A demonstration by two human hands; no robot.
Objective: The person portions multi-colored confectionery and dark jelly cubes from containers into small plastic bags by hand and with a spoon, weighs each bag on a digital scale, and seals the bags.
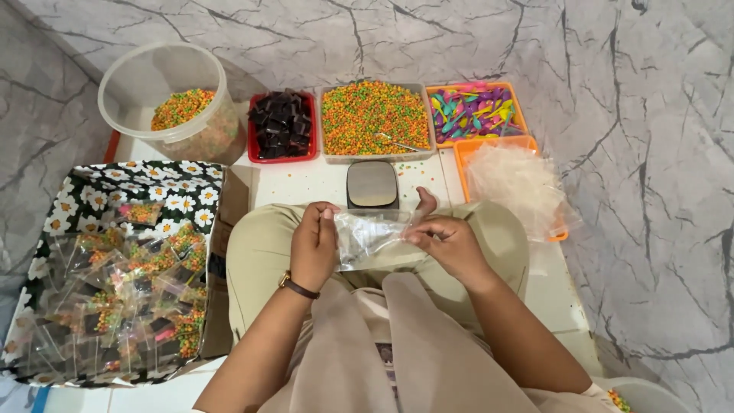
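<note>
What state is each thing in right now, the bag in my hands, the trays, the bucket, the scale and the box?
Left hand: pinching the clear bag.
Right hand: pinching the bag's other side.
Clear bag: empty, held between both hands.
Bucket: uncovered, partly filled.
Sprinkle tray: full.
Scale: bare.
Flowered box: open, holding filled packets.

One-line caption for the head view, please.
Both hands, left and right, hold a small clear bag over the lap, before trays of coloured sprinkles.

1 camera sits on my head, looking steeply down at my lap and the trays beyond, quite near.
</note>
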